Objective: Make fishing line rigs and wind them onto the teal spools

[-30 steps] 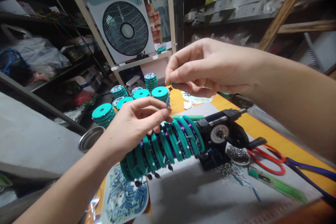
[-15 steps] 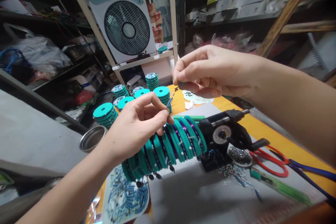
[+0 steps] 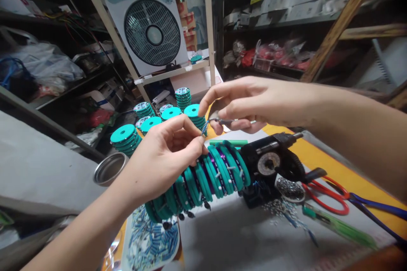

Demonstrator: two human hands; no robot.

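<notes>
My left hand (image 3: pixel 173 150) is closed in a pinch above a row of teal foam spools (image 3: pixel 203 178). Between its thumb and forefinger sits a small blue ribbed piece (image 3: pixel 205 127), its upper end sticking out. My right hand (image 3: pixel 238 108) is just to the right, fingers curled round a thin, dark object (image 3: pixel 224 121) whose kind I cannot make out. That object's tip comes close to the blue piece; whether they touch is unclear. Dark line with small white pegs wraps the spools, which lie side by side on a black geared device (image 3: pixel 270 161).
Red-handled scissors (image 3: pixel 330 197), a green cutter (image 3: pixel 341 224) and blue-handled pliers (image 3: pixel 378 207) lie at right. A tray (image 3: pixel 178 241) of small blue pieces stands in front, a metal tin (image 3: pixel 110 169) at left. Stacked spools (image 3: pixel 124 135) and a box fan (image 3: pixel 152 34) are behind.
My right hand has come down and closer to my left hand, bringing the thin dark object near the blue piece. My left hand keeps its pinch almost in place.
</notes>
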